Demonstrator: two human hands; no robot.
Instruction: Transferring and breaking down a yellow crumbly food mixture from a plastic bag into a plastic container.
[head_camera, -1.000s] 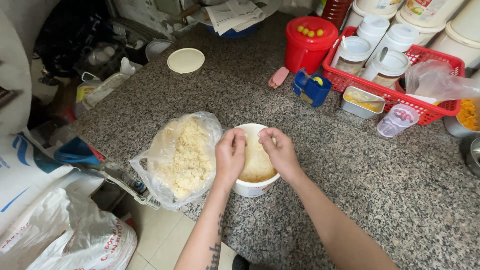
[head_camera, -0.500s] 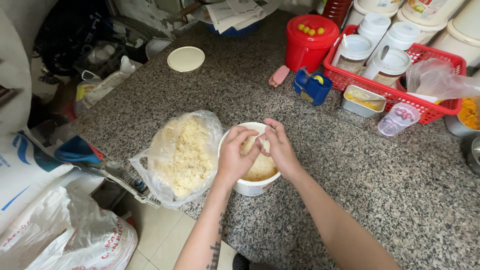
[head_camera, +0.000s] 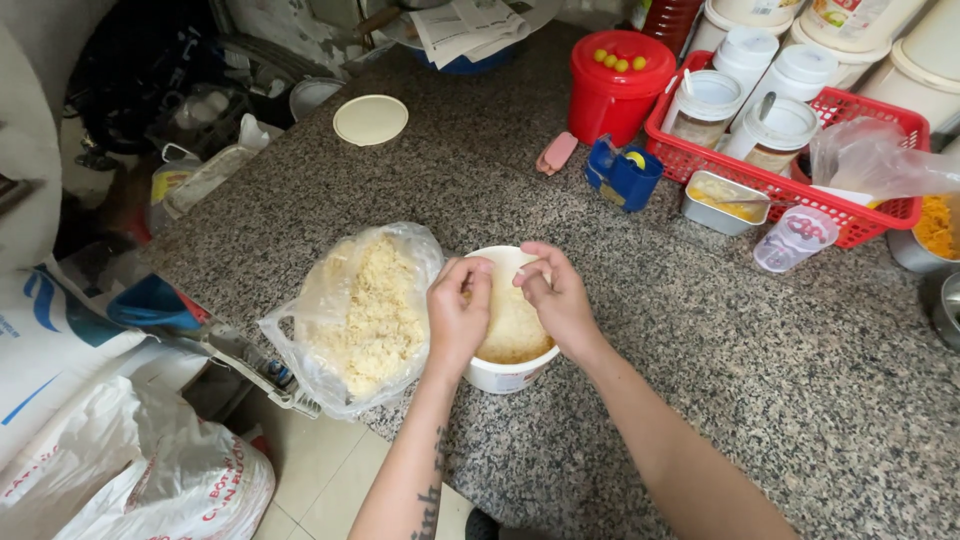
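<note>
Pinching pale shredded filling, the curled fingers of the left hand (head_camera: 458, 312) and right hand (head_camera: 556, 300) meet over a white tub (head_camera: 505, 372), which sits on the granite counter (head_camera: 640, 400) beside a clear plastic bag (head_camera: 362, 318) of the same shreds.

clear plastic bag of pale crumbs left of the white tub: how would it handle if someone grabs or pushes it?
The clear plastic bag is thin, wrinkled film, so probably floppy; it would likely sag and deform rather than slide as one piece. Its mouth looks open, so tipping could spill crumbs onto the granite counter. It sits at the counter's edge beside the white tub, so a push outward risks it dropping.
</note>
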